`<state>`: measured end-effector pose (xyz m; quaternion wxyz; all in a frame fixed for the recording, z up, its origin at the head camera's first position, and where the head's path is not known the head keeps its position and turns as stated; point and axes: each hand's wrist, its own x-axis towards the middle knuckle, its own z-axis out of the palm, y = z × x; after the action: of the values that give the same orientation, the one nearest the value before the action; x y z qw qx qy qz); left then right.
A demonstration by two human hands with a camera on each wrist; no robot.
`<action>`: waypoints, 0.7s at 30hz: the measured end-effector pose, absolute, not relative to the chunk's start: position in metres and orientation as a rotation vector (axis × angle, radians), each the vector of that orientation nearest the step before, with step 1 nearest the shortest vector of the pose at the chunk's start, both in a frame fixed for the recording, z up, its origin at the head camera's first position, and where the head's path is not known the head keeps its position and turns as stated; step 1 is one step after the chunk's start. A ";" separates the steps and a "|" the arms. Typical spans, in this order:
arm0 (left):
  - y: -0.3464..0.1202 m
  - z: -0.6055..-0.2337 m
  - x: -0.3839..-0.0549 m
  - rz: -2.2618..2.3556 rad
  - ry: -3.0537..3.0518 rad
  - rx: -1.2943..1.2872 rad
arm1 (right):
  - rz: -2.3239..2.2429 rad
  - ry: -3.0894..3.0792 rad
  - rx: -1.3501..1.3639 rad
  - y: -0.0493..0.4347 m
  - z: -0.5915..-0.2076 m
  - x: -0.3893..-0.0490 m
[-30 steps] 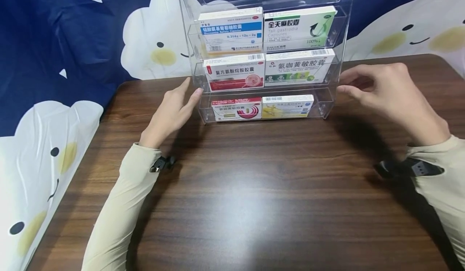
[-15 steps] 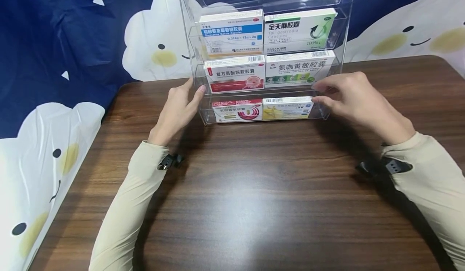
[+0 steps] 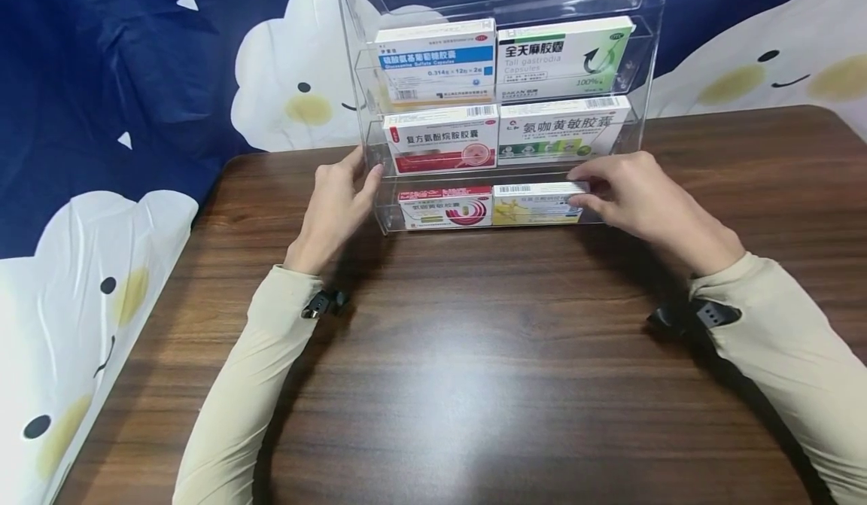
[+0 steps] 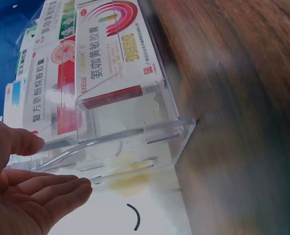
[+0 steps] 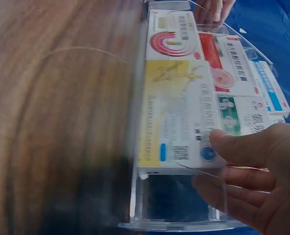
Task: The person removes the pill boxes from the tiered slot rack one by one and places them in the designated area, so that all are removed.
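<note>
A clear acrylic tiered rack (image 3: pixel 389 215) holds upright medicine boxes. My left hand (image 3: pixel 332 208) is at the rack's left side; in the left wrist view its thumb and fairly straight fingers lie either side of the clear side wall's edge. My right hand (image 3: pixel 633 196) pinches the right end of a yellow-and-white medicine box (image 5: pixel 179 112) in the bottom tier, thumb on its front face and fingers behind the top edge. Beside that box stands a red-and-white medicine box (image 3: pixel 447 210) with a pink ring pattern.
The middle tier bears a red-banded box (image 3: pixel 443 144) and a white-and-green box (image 3: pixel 562 132). Above them stand a blue-and-white box (image 3: pixel 436 65) and a green-and-white box (image 3: pixel 562 57). The wooden table (image 3: pixel 447 354) stretches in front; a blue cloud-print cloth (image 3: pixel 135 53) hangs behind.
My right hand has moved left from beside the rack to the yellow-and-white box and now grips its end. My left hand has shifted slightly right along the rack's left side.
</note>
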<state>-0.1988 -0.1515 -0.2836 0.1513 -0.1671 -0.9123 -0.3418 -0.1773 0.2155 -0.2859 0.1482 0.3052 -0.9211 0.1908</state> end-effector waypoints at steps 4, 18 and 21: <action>-0.150 -0.286 -0.199 -0.962 -2.616 -0.462 | 0.529 -2.660 0.875 0.215 -0.290 -0.177; -0.147 -0.288 -0.199 -1.035 -2.589 -0.405 | 0.555 -2.659 0.851 0.217 -0.291 -0.177; -0.147 -0.289 -0.199 -1.006 -2.579 -0.413 | 0.558 -2.663 0.843 0.217 -0.291 -0.176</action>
<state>-0.1988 -0.1467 -0.2891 0.1703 -0.1453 -0.9080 -0.3541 -0.1764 0.2175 -0.2906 0.1462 0.2927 -0.9249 0.1937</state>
